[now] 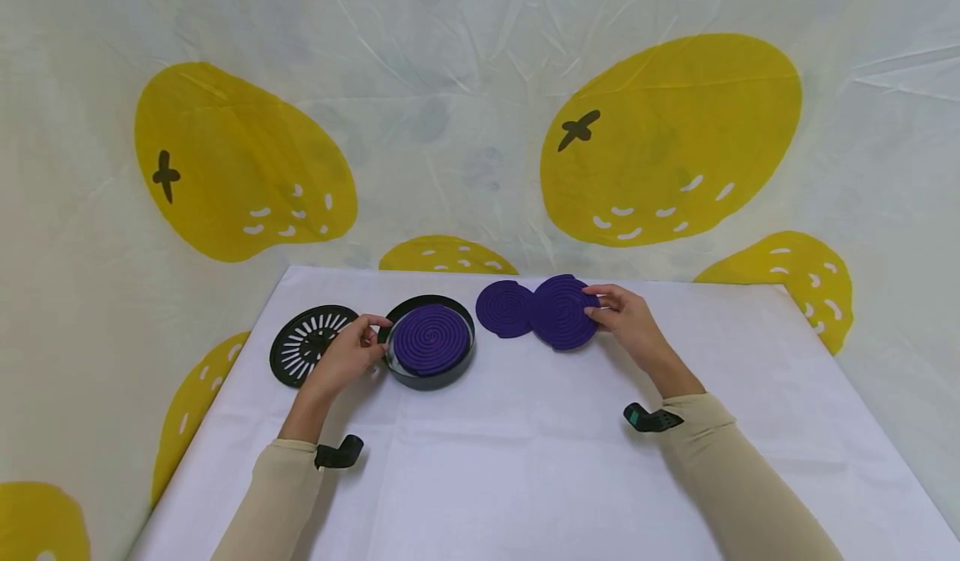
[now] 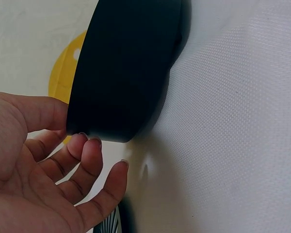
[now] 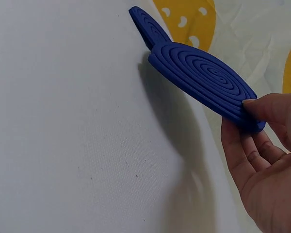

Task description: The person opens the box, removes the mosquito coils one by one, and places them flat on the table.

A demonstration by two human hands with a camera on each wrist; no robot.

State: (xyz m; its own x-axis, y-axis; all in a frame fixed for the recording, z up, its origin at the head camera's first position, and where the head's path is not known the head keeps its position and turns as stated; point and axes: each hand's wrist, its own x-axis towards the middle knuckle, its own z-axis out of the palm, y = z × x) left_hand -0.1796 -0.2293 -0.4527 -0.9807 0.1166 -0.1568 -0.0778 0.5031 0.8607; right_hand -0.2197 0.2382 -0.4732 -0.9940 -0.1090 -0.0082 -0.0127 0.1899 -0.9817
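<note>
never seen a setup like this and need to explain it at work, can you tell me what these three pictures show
There is no machine here: a person works barehanded. The wide picture comes from a camera on the head; the other two come from the left wrist camera and the right wrist camera.

On the white table are a slotted black disc and a round black pan with a coiled purple mat in it. The left hand holds the pan's rim. The right hand holds the edge of a large purple mat, raised off the table. A smaller purple mat meets it; whether they are joined is unclear.
</note>
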